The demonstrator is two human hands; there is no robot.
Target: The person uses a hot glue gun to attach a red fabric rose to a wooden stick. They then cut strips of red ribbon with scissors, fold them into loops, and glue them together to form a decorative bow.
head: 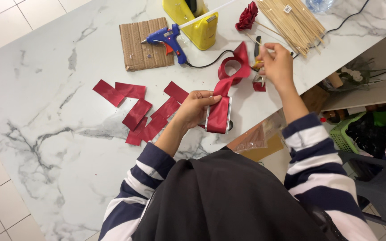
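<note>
My left hand [196, 107] grips a roll of dark red satin ribbon [219, 117] just above the marble table's near edge. A loose length of the ribbon [234, 71] runs up from the roll and curls into a loop. My right hand [277, 64] pinches the far end of that ribbon near the loop, over a pair of scissors [258, 67] that is mostly hidden under it. Several cut red ribbon pieces [139, 109] lie on the table to the left of my left hand.
A blue glue gun [168, 38] rests on a cardboard sheet [143, 43], its black cord trailing right. Behind it stand a yellow tape dispenser [194, 22], a finished red ribbon rose [247, 17] and a bundle of wooden skewers [293, 22]. Shelves and a green basket [345, 134] sit right of the marble table [45, 134].
</note>
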